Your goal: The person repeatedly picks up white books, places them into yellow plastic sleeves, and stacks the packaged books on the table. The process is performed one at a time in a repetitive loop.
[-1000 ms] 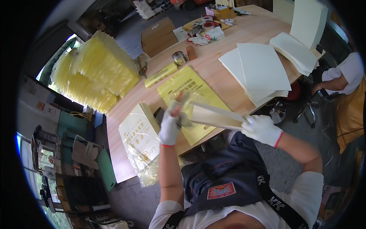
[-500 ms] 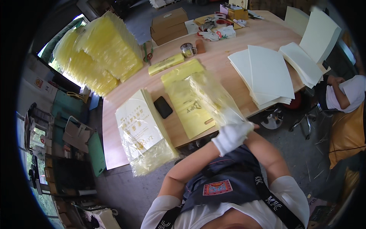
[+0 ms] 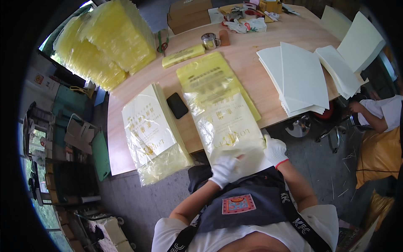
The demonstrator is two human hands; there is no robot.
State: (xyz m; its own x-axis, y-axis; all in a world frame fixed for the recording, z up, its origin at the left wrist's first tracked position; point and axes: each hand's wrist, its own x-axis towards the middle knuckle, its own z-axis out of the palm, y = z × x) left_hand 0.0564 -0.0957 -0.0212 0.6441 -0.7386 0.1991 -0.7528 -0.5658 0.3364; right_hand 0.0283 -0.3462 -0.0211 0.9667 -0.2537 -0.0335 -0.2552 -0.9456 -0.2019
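Exposure moderate: daylight enters from windows (image 3: 47, 215) along the left, burnt nearly white in places, and the bench (image 3: 243, 63) reads evenly lit, paling toward its near left corner. Yellow plastic bag pile (image 3: 113, 38) takes a translucent glow on that side. Sharp white glare breaks across the clear plastic bag (image 3: 228, 122) and the film of the wrapped stack (image 3: 161, 172); small highlight on the steel mug (image 3: 208, 40). Floor (image 3: 126, 193) dull grey, left-hand shelving in deep shade. Left hand's fingers (image 3: 231, 163) motion-blurred. Fisheye bends straight edges; black vignette, bluish fringe at left rim.
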